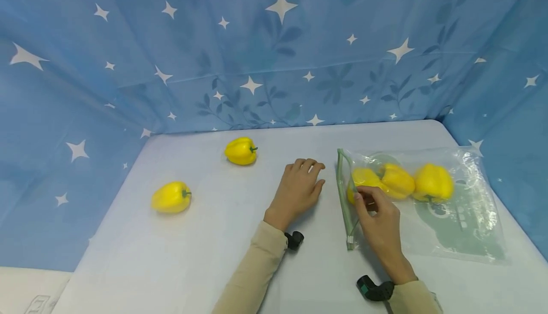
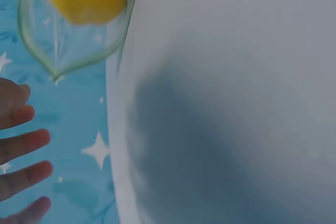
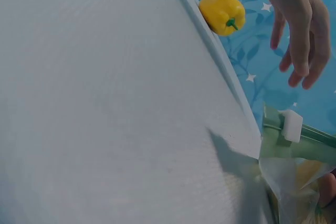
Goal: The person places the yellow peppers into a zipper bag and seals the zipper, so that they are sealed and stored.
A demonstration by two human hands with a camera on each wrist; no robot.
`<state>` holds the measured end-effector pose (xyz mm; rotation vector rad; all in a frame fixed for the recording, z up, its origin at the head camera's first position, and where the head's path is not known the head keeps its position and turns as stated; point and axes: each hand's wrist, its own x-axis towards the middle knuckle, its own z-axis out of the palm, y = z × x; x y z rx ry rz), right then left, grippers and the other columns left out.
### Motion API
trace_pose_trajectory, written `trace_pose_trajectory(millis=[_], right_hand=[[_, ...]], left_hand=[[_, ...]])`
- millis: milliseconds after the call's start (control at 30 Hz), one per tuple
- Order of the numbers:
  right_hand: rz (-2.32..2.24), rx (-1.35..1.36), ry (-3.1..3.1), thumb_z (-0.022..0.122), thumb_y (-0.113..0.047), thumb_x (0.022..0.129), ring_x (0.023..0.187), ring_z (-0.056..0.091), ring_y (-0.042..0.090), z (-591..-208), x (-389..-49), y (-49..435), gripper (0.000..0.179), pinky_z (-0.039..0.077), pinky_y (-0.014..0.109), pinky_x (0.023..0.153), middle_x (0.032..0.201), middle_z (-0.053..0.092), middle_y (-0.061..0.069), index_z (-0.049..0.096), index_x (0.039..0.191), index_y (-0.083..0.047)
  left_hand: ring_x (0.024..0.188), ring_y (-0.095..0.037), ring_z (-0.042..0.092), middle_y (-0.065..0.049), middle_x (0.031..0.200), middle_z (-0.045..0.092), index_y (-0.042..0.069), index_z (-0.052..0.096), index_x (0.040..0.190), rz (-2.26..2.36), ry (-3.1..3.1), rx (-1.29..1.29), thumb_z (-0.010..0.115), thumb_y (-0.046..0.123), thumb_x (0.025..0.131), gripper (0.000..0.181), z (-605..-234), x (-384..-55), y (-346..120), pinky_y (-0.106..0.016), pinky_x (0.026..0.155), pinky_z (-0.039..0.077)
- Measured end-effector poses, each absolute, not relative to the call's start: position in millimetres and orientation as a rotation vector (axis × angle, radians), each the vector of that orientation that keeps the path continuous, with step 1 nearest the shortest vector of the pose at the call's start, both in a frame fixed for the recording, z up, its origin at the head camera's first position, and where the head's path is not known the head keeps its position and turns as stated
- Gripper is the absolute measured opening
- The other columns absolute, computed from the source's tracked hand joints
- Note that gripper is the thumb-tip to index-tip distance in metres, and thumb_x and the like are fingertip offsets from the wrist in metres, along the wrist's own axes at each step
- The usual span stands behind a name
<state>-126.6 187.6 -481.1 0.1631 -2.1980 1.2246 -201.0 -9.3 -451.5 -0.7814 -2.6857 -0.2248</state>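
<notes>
currently, a clear zip bag (image 1: pixel 471 238) lies on the white table (image 1: pixel 128 257), its mouth turned left and gaping, edged by a pale green band (image 1: pixel 344 195) with a white slider (image 1: pixel 350 241) at the near end. inside the bag, three yellow peppers: one (image 1: pixel 364 177) just within the mouth, a second (image 1: pixel 398 183) in the middle, a third (image 1: pixel 433 183) deeper in, roughly in a row. right hand (image 1: pixel 381 219) at the bag's mouth, thumb and forefinger pinching the near side of the opening. left hand (image 1: pixel 299 185) over the table left of the bag, just apart from the mouth, fingers loosely spread and bearing nothing; the left wrist view shows gaps between the fingertips. two more yellow peppers lie loose: one (image 1: pixel 240 151) left of the bag and toward the far edge, the other (image 1: pixel 172 197) well left of the bag, stem pointing its way. beige sleeves (image 1: pixel 252 276) on both arms, a black wrist device (image 1: pixel 295 240) at each cuff. behind the bag, a blue curtain (image 1: pixel 239 33) with white stars and leafy sprigs.
</notes>
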Motion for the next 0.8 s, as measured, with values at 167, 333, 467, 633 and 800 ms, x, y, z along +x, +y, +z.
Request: trace_pose_trajectory(millis=[167,333,467,633,800], right_hand=[[1.232,0.146,-2.2,0.071,0.006,0.092,0.08,0.055,-0.01,-480.8,-126.0,189.5,0.016,0.046,0.003,0.073,0.091,0.072,0.012,0.073,0.108,0.002],[1.245,0.138,-2.216,0.071,0.005,0.093,0.08,0.056,-0.008,-482.1,-125.8,189.4,0.016,0.046,0.004,0.073,0.092,0.072,0.011,0.073,0.108,0.002],[1.245,0.133,-2.216,0.071,0.006,0.093,0.08,0.056,-0.007,-482.5,-125.9,189.1,0.016,0.046,0.004,0.072,0.091,0.072,0.011,0.073,0.108,0.002],[1.24,0.149,-2.208,0.071,0.006,0.093,0.081,0.057,-0.007,-483.2,-127.0,189.2,0.016,0.047,0.004,0.073,0.091,0.072,0.011,0.072,0.108,0.002],[1.232,0.169,-2.196,0.071,0.005,0.093,0.081,0.057,-0.009,-483.5,-127.0,190.3,0.016,0.047,0.004,0.072,0.09,0.073,0.011,0.072,0.108,0.002]], left_hand=[[0.138,-0.026,0.054,-0.001,0.142,0.063,0.02,0.059,0.141,-0.138,-2.687,-0.695,0.056,0.037,0.108,0.038,-444.1,-205.7,-28.1,-0.047,0.111,0.048],[0.146,-0.032,0.047,-0.006,0.151,0.058,0.016,0.056,0.146,-0.151,-2.67,-0.589,0.062,0.034,0.105,0.045,-440.8,-213.5,-53.0,-0.053,0.118,0.041],[0.148,-0.035,0.044,-0.008,0.155,0.055,0.014,0.054,0.149,-0.151,-2.644,-0.534,0.066,0.031,0.103,0.05,-440.3,-220.3,-70.1,-0.059,0.119,0.039],[0.15,-0.036,0.043,-0.008,0.16,0.051,0.013,0.05,0.153,-0.187,-2.659,-0.455,0.067,0.03,0.102,0.056,-440.6,-226.9,-85.6,-0.061,0.12,0.038],[0.15,-0.037,0.042,-0.008,0.162,0.048,0.013,0.047,0.155,-0.262,-2.664,-0.375,0.068,0.027,0.102,0.059,-443.2,-232.0,-98.9,-0.062,0.121,0.037]])
